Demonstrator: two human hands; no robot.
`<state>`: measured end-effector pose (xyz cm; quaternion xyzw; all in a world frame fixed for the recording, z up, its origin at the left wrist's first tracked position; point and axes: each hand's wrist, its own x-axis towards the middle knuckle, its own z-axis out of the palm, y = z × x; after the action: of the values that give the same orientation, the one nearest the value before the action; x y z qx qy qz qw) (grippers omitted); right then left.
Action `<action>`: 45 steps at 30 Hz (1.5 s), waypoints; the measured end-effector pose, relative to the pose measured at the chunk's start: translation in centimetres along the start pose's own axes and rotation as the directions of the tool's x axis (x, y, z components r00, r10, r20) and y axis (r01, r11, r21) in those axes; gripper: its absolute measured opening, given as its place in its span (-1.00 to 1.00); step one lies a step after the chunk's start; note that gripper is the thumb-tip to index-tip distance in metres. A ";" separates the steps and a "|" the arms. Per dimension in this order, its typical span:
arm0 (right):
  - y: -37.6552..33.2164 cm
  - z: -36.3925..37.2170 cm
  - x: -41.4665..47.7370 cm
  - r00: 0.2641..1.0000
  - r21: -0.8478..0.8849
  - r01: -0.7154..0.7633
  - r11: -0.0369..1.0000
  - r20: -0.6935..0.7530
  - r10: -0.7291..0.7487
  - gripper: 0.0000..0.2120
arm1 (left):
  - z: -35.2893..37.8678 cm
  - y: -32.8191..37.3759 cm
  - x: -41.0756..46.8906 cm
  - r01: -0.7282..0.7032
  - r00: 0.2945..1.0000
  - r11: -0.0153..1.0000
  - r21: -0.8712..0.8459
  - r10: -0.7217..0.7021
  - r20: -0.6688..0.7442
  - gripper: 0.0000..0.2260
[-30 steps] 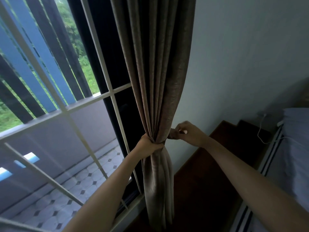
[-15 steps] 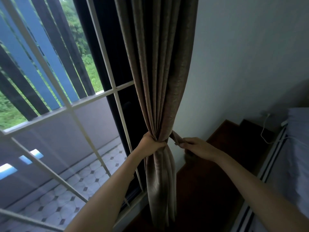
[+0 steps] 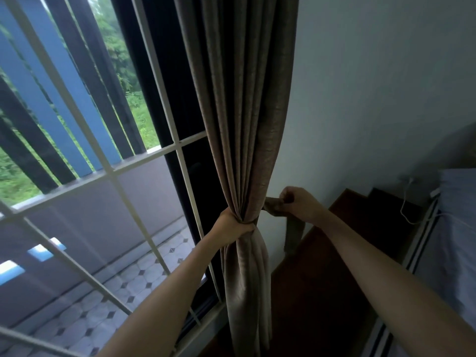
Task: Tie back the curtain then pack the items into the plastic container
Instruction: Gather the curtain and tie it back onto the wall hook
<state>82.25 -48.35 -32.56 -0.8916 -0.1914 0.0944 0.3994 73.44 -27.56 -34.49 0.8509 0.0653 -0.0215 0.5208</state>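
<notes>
While the curtain (image 3: 244,124) is hanging beside the window (image 3: 103,176), the left hand (image 3: 233,224) is squeezing its gathered waist shut. Just right of the curtain, the right hand (image 3: 298,203) is pinching the tie-back (image 3: 289,228), whose loose end is dangling below. If either grip is slackening, the folds are likely spilling free. No container is showing.

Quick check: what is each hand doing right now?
Left hand: closed around the gathered curtain.
Right hand: closed, pinching the tie-back strap.
</notes>
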 end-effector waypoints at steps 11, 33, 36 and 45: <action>-0.4 7.1 -4.4 0.999 -0.370 -0.012 0.929 0.040 0.029 -0.69 | 0.9 -1.2 -1.4 -0.110 0.973 0.989 0.102 0.128 -0.193 -0.48; -3.6 16.9 -14.1 0.990 0.016 0.045 0.999 0.133 -0.047 -0.55 | -0.7 -0.9 -7.7 -0.171 0.978 0.793 0.584 0.209 0.003 -0.92; -3.8 15.9 -14.5 0.996 0.032 -0.010 0.999 0.088 0.007 -0.62 | -2.4 -1.2 -7.5 -0.168 0.984 0.781 0.602 0.170 0.054 -0.74; -9.1 11.7 -9.3 0.960 -0.385 0.200 0.901 -0.106 -0.258 -0.59 | -6.4 -3.4 -8.9 -0.276 0.938 0.701 0.658 0.345 0.026 -0.59</action>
<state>67.63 -38.82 -33.35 -0.9266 -0.2779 -0.0605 0.2461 63.98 -21.09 -33.61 0.9769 -0.0648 0.0876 0.1840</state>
